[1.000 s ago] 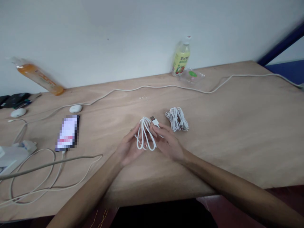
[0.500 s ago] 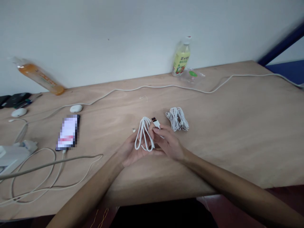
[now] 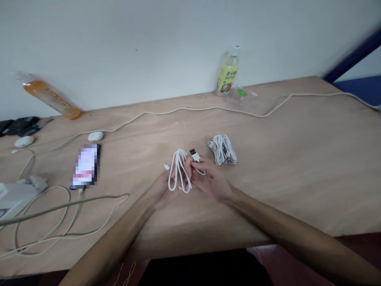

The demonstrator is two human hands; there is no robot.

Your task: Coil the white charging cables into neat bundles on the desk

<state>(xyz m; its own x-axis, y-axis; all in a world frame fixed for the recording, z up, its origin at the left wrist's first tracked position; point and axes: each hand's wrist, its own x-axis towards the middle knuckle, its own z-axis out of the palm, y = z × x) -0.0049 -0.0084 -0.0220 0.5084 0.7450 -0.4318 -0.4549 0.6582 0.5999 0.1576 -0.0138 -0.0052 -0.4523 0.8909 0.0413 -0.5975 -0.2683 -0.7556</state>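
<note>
A coiled white USB cable (image 3: 177, 171) is held between my two hands above the front part of the table. My left hand (image 3: 162, 188) is closed around the coil from the left and below, with the cable's small plug sticking out beyond its fingers. On the other side, my right hand (image 3: 212, 180) pinches the cable near its USB plug (image 3: 194, 155), which points up and away from me. Some of the fingers are hidden behind the coil. Just beyond my right hand lie several bundled white cables (image 3: 222, 149), side by side.
A phone (image 3: 85, 167) on a charging lead lies at left, near a white power strip (image 3: 18, 194) and loose cords. One long white cord (image 3: 214, 107) crosses the table (image 3: 282, 178). An orange bottle (image 3: 50, 99) and a yellow drink bottle (image 3: 227, 75) lean on the wall.
Both hands stay in nearly the same place. The coil has tilted and dropped slightly towards me, and the small plug at the left now sticks out a bit more.
</note>
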